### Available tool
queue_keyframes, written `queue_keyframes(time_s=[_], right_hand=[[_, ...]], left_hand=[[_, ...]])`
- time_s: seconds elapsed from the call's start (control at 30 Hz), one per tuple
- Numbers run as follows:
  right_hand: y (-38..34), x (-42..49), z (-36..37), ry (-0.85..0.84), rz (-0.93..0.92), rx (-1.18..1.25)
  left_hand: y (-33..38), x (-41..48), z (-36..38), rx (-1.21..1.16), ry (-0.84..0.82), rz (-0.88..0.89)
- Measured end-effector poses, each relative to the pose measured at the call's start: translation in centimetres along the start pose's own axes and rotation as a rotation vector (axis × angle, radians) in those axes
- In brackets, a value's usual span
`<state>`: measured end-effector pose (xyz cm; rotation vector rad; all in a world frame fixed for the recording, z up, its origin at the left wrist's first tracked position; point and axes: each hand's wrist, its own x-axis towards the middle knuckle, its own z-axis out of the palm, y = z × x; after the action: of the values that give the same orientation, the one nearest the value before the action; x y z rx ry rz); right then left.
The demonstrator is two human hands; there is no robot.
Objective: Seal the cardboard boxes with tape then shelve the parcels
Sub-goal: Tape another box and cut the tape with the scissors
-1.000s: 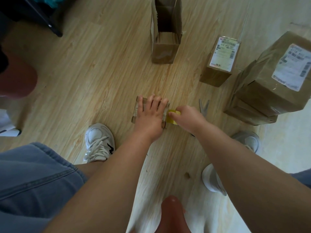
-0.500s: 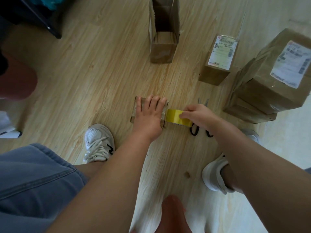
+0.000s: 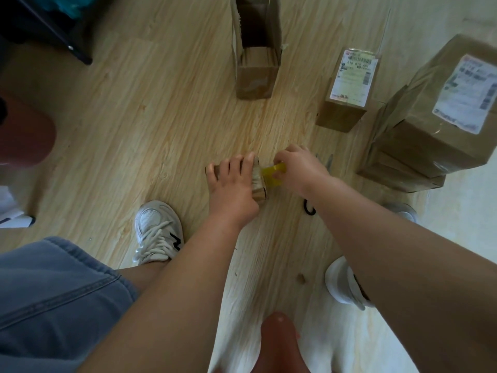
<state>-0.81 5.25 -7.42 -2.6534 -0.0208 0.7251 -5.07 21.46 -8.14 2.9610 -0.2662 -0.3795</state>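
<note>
A small cardboard box (image 3: 258,184) lies on the wooden floor in front of me. My left hand (image 3: 233,184) lies over its top, fingers spread and curled over the far edge, holding it down. Right beside the box's right end, my right hand (image 3: 298,168) grips a yellow tape roll (image 3: 273,175), with a strip of tape running onto the box end. Most of the box top is hidden under my left hand.
Scissors (image 3: 324,164) lie on the floor behind my right hand. An open tall box (image 3: 255,49) stands at the back. A labelled small parcel (image 3: 347,92) and stacked larger parcels (image 3: 430,125) sit at the right. My white shoes (image 3: 157,230) flank the work spot.
My right hand, which had drawn the yellow tape out to the right, has come back against the box's right end. My left hand stays on the box.
</note>
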Motion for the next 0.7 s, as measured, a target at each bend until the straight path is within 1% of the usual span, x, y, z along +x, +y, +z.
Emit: queue_keyframes(time_s=[0.13,0.27,0.37,0.43,0.47,0.6,0.7], right_hand=[[0.2,-0.8,0.0,0.058,0.021,0.042],[-0.4,-3.1,1.6,0.279,-0.057,0.113],[-1.0,-4.9,3.5,0.385,-0.13,0.16],[-1.1,-5.6,5.1,0.439,-0.193,0.112],[-1.1,-5.7,5.8,0.442,-0.197,0.101],[-1.1,-5.9,6.3,0.306,-0.096,0.196],[-0.8,-5.7,4.9,0.25,-0.122,0.172]], left_hand=[[-0.5,0.0,-0.1,0.046,-0.019,0.024],[-0.3,0.2,0.1,0.069,-0.037,-0.003],[-0.3,0.2,0.2,0.076,-0.047,-0.019],[-0.2,0.2,0.3,0.082,-0.049,-0.015],[-0.1,0.2,0.3,0.084,-0.043,-0.012],[-0.1,0.2,0.2,0.093,-0.064,-0.007],[-0.1,0.3,0.0,0.108,-0.074,-0.011]])
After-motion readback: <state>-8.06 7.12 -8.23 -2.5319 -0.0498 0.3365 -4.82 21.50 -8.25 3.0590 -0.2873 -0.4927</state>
